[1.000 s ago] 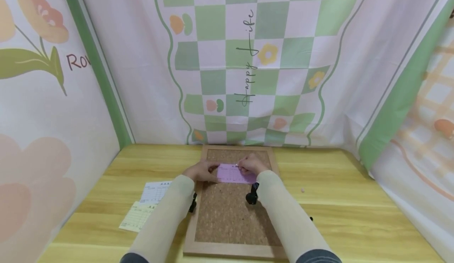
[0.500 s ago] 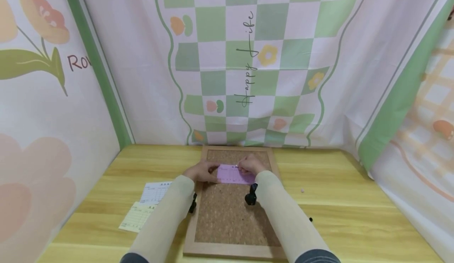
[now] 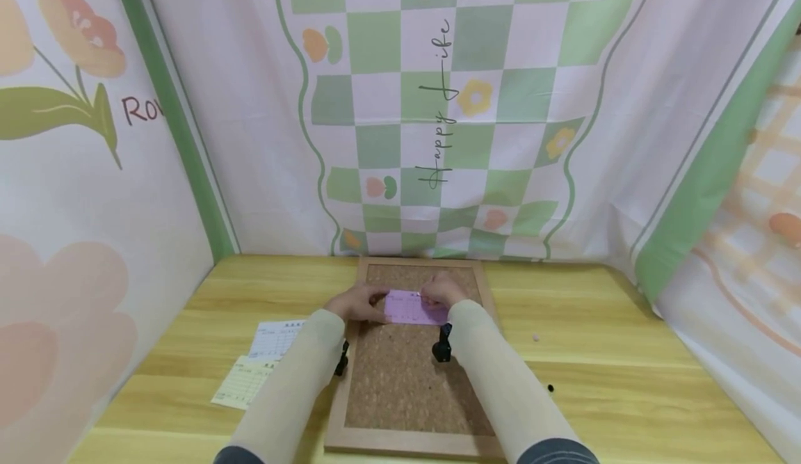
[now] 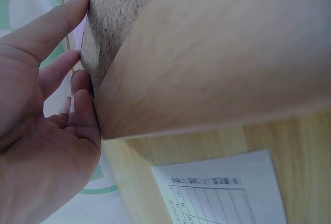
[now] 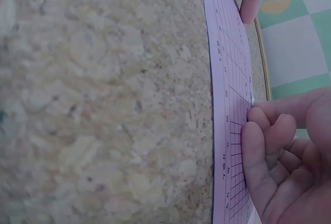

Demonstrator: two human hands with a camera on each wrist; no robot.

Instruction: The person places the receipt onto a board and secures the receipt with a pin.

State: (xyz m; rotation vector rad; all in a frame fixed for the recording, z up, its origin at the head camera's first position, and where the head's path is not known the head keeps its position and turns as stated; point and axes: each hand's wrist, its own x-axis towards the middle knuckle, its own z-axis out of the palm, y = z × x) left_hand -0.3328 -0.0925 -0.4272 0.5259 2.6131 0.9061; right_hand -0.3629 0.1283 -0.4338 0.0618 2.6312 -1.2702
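A pink printed slip [image 3: 403, 307] lies across the upper part of a wood-framed cork board [image 3: 413, 380]. My left hand [image 3: 357, 302] rests at the slip's left end, thumb on the lower corner and index finger at the upper one. In the left wrist view its other fingers [image 4: 85, 113] lie by the board's frame. My right hand [image 3: 443, 290] is over the slip's right half, fingers curled. Thumb and index finger pinch a tiny white pushpin [image 5: 253, 101] at the slip's top edge; most of it is hidden by the fingertips.
Left of the board, a white printed slip [image 3: 273, 339] and a yellow one [image 3: 240, 382] lie on the wooden table [image 3: 613, 353], partly behind my left sleeve. A small pink piece [image 3: 535, 337] and a small black piece [image 3: 551, 388] lie to the right. A patterned curtain [image 3: 475, 151] hangs behind.
Both hands stay in place on the slip. The right wrist has tilted very slightly, and the head view has shifted a little.
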